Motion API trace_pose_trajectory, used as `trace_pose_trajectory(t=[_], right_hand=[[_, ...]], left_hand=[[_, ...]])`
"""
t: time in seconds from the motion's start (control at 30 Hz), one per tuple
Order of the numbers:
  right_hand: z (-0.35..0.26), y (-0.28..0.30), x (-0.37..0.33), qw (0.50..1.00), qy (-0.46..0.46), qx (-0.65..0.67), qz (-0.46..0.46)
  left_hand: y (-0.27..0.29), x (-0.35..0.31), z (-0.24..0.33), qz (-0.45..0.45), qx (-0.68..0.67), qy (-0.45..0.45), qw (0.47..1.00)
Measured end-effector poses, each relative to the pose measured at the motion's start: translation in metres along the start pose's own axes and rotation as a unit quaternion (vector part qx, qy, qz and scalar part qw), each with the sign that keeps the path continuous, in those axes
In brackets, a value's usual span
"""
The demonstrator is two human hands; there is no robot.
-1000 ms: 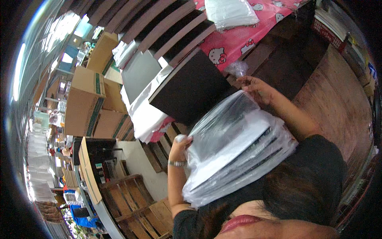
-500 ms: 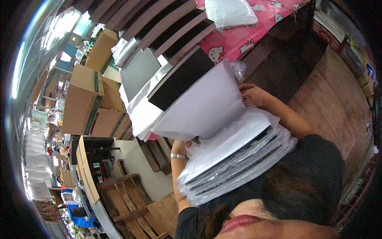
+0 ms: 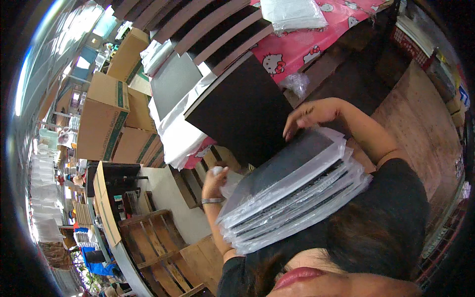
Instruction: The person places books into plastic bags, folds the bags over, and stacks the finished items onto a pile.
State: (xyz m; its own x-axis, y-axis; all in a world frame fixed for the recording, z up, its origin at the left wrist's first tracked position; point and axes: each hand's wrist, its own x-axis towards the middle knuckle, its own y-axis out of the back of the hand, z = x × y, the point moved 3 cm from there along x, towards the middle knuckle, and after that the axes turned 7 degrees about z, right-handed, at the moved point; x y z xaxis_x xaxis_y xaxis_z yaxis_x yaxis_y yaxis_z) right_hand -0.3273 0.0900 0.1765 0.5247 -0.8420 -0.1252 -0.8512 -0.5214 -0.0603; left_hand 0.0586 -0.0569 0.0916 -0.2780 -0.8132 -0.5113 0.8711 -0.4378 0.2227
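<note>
A pile of dark boards in clear plastic sleeves [image 3: 292, 193] leans against my torso, with a dark panel showing through the topmost sleeve. Beyond it, a large black board [image 3: 242, 106] stands tilted, its face uncovered. My right hand [image 3: 314, 115] is open above the pile's far right corner, fingers stretched toward the black board. At the pile's left side is my left hand [image 3: 215, 184], a metal band on its wrist. Its fingers are bent and blurred beside a loose plastic edge, so its grip is unclear.
Several thick dark boards [image 3: 213, 29] stand in a row at the far side. A pink patterned cloth [image 3: 297, 54] carries white plastic packets [image 3: 294, 15]. Cardboard boxes [image 3: 106, 119] are piled to the left, near wooden pallets [image 3: 158, 237]. Crumpled clear plastic [image 3: 297, 84] sits beside the black board.
The pale sheet that covered the black board's face is no longer in front of it. The pile's top now looks dark instead of white. My right hand has risen; my left has moved outward.
</note>
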Motion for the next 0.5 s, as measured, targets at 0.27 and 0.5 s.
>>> trace_pose_trajectory(t=[0.27,0.5], right_hand=[[0.013,-0.027,0.08,0.934,0.094,-0.338,0.071],[-0.132,-0.03,0.077,0.876,0.28,-0.238,0.312]], left_hand=[[-0.065,-0.106,0.183,-0.182,-0.012,-0.38,0.907],[-0.091,-0.096,0.212,-0.08,-0.331,-0.402,0.85]])
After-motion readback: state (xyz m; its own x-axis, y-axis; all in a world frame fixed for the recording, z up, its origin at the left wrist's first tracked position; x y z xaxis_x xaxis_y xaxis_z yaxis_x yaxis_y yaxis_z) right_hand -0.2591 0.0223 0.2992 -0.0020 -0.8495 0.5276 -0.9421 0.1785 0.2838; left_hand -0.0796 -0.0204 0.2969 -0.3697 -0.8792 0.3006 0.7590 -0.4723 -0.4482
